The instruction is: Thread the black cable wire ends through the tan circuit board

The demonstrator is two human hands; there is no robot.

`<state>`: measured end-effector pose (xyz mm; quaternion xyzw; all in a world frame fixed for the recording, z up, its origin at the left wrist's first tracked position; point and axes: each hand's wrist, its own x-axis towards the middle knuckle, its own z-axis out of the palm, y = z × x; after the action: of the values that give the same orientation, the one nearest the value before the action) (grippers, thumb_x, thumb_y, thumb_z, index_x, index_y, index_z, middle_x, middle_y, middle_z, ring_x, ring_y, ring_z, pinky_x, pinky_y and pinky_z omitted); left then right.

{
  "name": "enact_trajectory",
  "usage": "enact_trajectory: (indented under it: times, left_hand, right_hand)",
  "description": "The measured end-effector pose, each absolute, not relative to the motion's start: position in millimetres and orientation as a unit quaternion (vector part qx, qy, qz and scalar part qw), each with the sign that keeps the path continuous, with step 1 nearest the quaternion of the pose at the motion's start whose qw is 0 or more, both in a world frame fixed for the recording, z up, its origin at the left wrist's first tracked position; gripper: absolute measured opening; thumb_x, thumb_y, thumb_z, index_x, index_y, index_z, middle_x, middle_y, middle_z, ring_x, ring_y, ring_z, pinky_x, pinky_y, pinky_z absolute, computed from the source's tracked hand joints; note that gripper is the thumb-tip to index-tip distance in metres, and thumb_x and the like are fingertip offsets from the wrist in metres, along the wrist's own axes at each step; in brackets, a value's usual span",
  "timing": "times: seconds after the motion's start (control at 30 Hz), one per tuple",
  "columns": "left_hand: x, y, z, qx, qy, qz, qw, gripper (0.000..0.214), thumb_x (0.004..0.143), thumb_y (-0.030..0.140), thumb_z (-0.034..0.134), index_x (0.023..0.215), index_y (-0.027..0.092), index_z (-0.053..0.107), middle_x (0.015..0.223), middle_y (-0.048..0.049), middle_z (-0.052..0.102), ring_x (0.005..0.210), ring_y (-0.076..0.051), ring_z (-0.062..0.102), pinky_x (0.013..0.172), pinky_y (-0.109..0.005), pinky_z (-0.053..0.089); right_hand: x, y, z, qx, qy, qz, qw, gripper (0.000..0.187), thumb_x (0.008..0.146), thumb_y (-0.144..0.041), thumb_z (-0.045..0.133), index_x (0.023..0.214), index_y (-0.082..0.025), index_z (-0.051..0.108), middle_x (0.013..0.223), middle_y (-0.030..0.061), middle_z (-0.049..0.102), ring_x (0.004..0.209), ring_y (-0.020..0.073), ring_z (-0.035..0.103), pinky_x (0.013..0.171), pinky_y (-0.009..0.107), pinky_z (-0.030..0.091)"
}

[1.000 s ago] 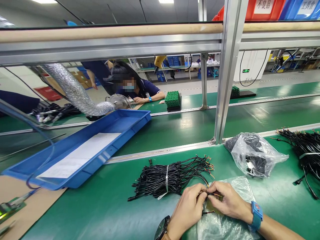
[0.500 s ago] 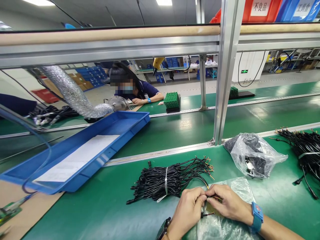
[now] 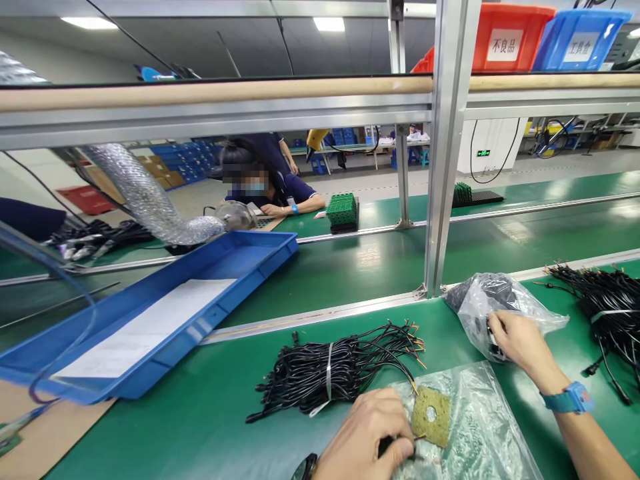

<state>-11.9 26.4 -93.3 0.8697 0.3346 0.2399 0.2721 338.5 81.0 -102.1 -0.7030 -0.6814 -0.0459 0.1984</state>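
My left hand (image 3: 373, 433) is closed around a black cable (image 3: 386, 445); thin coloured wire ends poke out past the thumb. Beside it, on a flattened clear plastic bag (image 3: 480, 420), lies a yellowish square sponge (image 3: 431, 415) with a round hole. At the right, my right hand (image 3: 517, 343) has its fingers pinched at the mouth of a clear bag of black parts (image 3: 470, 307). Whatever is between those fingertips is mostly hidden. Just beyond my left hand rests a tied bundle of black cables (image 3: 305, 373) with bare orange and red wire ends.
A long blue tray (image 3: 260, 267) with a white paper (image 3: 150, 327) stands at the left. Another cable bundle (image 3: 613, 307) lies far right. An aluminium post (image 3: 443, 160) rises behind the bag. Across the bench a co-worker (image 3: 295, 193) sits near stacked green trays (image 3: 343, 212).
My right hand has left my left hand and reached right to the bag of black parts. The left hand keeps the cable, slightly lower. The sponge is now uncovered.
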Motion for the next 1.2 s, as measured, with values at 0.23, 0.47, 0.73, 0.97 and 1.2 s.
enact_trajectory:
  times: [0.23, 0.47, 0.73, 0.97, 1.2]
  left_hand:
    - [3.2, 34.4, -111.6, 0.878, 0.394, 0.258, 0.090, 0.025, 0.098, 0.012, 0.044, 0.094, 0.019, 0.067, 0.094, -0.0073, 0.070, 0.089, -0.023, 0.064, 0.076, -0.035, 0.051]
    - [16.3, 45.6, -126.9, 0.862, 0.449, 0.234, -0.031, 0.039, 0.087, -0.006, 0.044, 0.115, 0.015, 0.062, 0.116, -0.0100, 0.068, 0.115, -0.031, 0.056, 0.096, -0.048, 0.045]
    - [9.2, 42.4, -125.9, 0.885, 0.389, 0.245, 0.081, 0.023, 0.098, 0.003, 0.043, 0.091, 0.021, 0.056, 0.088, -0.0015, 0.061, 0.073, -0.019, 0.056, 0.070, -0.032, 0.044]
    - [6.6, 37.8, -121.9, 0.859, 0.366, 0.324, 0.152, 0.020, 0.102, 0.008, 0.039, 0.102, 0.022, 0.053, 0.092, -0.0018, 0.059, 0.079, -0.016, 0.061, 0.071, -0.026, 0.046]
    - [9.5, 33.9, -121.4, 0.857, 0.399, 0.288, 0.152, 0.018, 0.101, 0.010, 0.038, 0.099, 0.022, 0.052, 0.091, -0.0025, 0.059, 0.079, -0.018, 0.060, 0.071, -0.028, 0.046]
  right_hand:
    - [322.8, 81.0, -119.3, -0.711, -0.697, -0.062, 0.061, 0.011, 0.092, -0.008, 0.054, 0.092, -0.016, 0.062, 0.098, 0.0110, 0.066, 0.084, 0.0242, 0.068, 0.066, 0.029, 0.042]
    - [318.6, 81.6, -120.1, -0.717, -0.694, -0.057, 0.033, 0.028, 0.087, 0.007, 0.044, 0.098, -0.012, 0.061, 0.093, 0.0116, 0.067, 0.082, 0.0236, 0.070, 0.067, 0.029, 0.043]
    - [321.9, 72.6, -101.6, -0.719, -0.684, -0.087, 0.086, 0.015, 0.097, -0.006, 0.046, 0.096, -0.014, 0.059, 0.095, 0.0107, 0.062, 0.082, 0.0244, 0.067, 0.065, 0.030, 0.043]
    - [291.9, 48.5, -75.9, -0.612, -0.697, -0.024, 0.374, 0.025, 0.108, -0.039, 0.040, 0.102, -0.020, 0.057, 0.087, 0.0045, 0.067, 0.074, 0.0208, 0.066, 0.069, 0.031, 0.044]
    - [246.8, 35.8, -104.3, -0.601, -0.764, 0.191, 0.135, 0.024, 0.107, -0.031, 0.038, 0.091, -0.021, 0.052, 0.072, 0.0054, 0.068, 0.063, 0.0242, 0.065, 0.058, 0.032, 0.030]
